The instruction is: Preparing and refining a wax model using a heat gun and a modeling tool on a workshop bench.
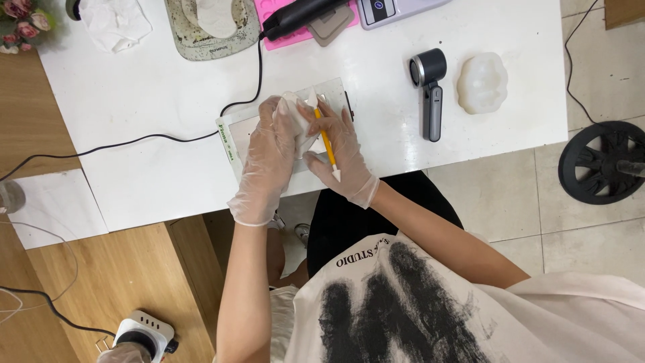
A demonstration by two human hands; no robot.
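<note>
Both my hands wear thin clear gloves and work over a pale mat (235,138) at the near edge of the white table (154,101). My left hand (269,161) holds a small white piece (295,107), pressed between thumb and fingers. My right hand (339,151) grips a thin yellow tool with a white tip (326,144), its upper end against the white piece. The two hands touch each other around the piece, which is mostly hidden.
A black-and-grey handheld device (430,87) and a white lumpy mould (482,83) lie to the right. A black cable (168,138) runs left across the table. A grey tray (208,30), crumpled white cloth (114,23) and pink mould (295,27) sit at the far edge. A black wheel (601,161) stands on the tiled floor.
</note>
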